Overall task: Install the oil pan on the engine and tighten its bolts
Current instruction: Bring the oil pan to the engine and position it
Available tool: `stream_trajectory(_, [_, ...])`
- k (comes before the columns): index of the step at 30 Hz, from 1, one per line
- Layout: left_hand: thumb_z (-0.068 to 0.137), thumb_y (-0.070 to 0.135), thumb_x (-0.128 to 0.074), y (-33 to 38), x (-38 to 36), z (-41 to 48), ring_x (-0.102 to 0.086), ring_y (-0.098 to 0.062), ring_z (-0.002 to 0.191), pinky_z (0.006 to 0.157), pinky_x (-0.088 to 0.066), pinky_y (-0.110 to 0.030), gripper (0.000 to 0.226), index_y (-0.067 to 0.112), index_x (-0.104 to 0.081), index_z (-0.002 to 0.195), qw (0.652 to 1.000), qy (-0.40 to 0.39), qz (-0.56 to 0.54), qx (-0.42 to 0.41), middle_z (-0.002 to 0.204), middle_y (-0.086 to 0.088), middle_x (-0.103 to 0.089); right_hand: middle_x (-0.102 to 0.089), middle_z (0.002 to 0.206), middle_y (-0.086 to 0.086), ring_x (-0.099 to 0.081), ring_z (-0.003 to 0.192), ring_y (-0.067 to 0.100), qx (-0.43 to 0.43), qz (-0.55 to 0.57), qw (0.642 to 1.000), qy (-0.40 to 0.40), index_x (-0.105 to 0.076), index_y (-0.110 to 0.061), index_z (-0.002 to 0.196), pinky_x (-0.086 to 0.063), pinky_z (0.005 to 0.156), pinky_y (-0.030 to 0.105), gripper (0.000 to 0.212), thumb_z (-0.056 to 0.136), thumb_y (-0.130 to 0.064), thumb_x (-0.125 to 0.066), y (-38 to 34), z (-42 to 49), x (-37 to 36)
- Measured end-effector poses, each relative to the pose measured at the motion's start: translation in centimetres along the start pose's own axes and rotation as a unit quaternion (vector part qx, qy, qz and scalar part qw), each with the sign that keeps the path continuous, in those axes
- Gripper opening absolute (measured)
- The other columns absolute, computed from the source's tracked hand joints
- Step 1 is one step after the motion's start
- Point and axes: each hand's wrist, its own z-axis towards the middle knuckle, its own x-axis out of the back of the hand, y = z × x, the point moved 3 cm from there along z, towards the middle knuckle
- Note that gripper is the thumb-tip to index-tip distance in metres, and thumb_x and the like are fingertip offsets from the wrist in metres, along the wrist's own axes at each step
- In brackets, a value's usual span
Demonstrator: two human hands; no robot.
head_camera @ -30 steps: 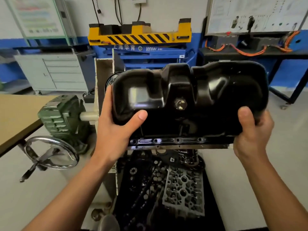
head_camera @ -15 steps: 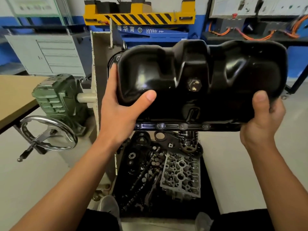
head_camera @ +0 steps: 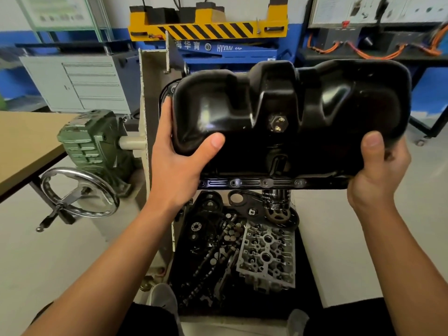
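Observation:
A glossy black oil pan (head_camera: 315, 105) fills the middle of the view, bottom side toward me, with a drain bolt (head_camera: 277, 122) at its centre. Its flange (head_camera: 252, 183) with bolt holes runs along the lower edge. My left hand (head_camera: 179, 163) grips the pan's left end, thumb across its face. My right hand (head_camera: 378, 166) grips the right end, thumb up on the side. The pan hides the engine behind it; only an oil filter (head_camera: 276, 197) shows below the flange.
Below lies a black tray (head_camera: 184, 275) with a cylinder head (head_camera: 266, 258), a chain and loose parts. The stand's cream upright plate (head_camera: 148, 98), green gearbox (head_camera: 94, 141) and handwheel (head_camera: 80, 192) are at left, beside a wooden table (head_camera: 21, 141). A yellow-striped lift (head_camera: 208, 27) stands behind.
The pan, held by both hands throughout, has sat slightly lower in view than half a second ago; one second ago it was lower and farther left. My grip is unchanged.

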Motion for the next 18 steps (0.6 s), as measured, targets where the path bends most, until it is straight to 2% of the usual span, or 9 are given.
stream_trajectory(3, [0.078, 0.039, -0.076, 0.00, -0.23, -0.13, -0.054, -0.015, 0.128, 0.105, -0.044, -0.026, 0.088, 0.008, -0.036, 0.150, 1.000, 0.010, -0.010, -0.001, 0.140, -0.006, -0.054, -0.066, 0.104, -0.011, -0.060, 0.106, 0.017, 0.004, 0.000, 1.000, 0.001, -0.064, -0.026, 0.112, -0.048, 0.094, 0.037, 0.039, 0.085, -0.054, -0.068, -0.01, 0.35, 0.03])
stream_trajectory(6, [0.078, 0.036, -0.076, -0.11, -0.16, -0.07, -0.054, -0.020, 0.128, 0.109, -0.045, -0.036, 0.088, 0.005, -0.035, 0.149, 1.000, 0.002, -0.013, -0.005, 0.140, -0.011, -0.053, -0.066, 0.102, -0.013, -0.060, 0.104, 0.015, 0.010, -0.002, 1.000, 0.006, -0.066, -0.030, 0.109, -0.048, 0.093, 0.037, 0.035, 0.085, -0.055, -0.068, 0.09, 0.26, 0.01])
stream_trajectory(8, [0.079, 0.037, -0.075, -0.16, -0.03, 0.04, -0.053, -0.021, 0.129, 0.109, -0.044, -0.036, 0.088, 0.005, -0.035, 0.150, 1.000, -0.002, -0.013, -0.008, 0.141, -0.011, -0.053, -0.066, 0.101, -0.014, -0.060, 0.103, 0.015, 0.013, -0.007, 1.000, 0.004, -0.066, -0.031, 0.108, -0.048, 0.092, 0.037, 0.033, 0.085, -0.056, -0.067, 0.19, 0.01, -0.07])
stream_trajectory(13, [0.081, 0.040, -0.074, -0.19, 0.14, 0.08, -0.055, -0.020, 0.127, 0.106, -0.045, -0.032, 0.079, 0.013, -0.039, 0.146, 1.000, -0.011, -0.013, -0.025, 0.138, -0.008, -0.056, -0.065, 0.097, -0.016, -0.060, 0.100, 0.011, 0.002, -0.009, 1.000, 0.013, -0.062, -0.024, 0.108, -0.048, 0.089, 0.032, 0.043, 0.083, -0.058, -0.068, 0.25, -0.45, -0.14])
stream_trajectory(18, [0.081, 0.040, -0.074, -0.17, -0.11, -0.09, -0.057, -0.006, 0.121, 0.099, -0.043, -0.018, 0.066, 0.030, -0.043, 0.138, 0.999, 0.002, -0.007, -0.040, 0.131, 0.004, -0.059, -0.066, 0.098, -0.016, -0.060, 0.099, 0.009, -0.001, -0.003, 1.000, 0.007, -0.061, -0.021, 0.109, -0.048, 0.088, 0.028, 0.045, 0.083, -0.057, -0.068, 0.03, -0.42, -0.27])
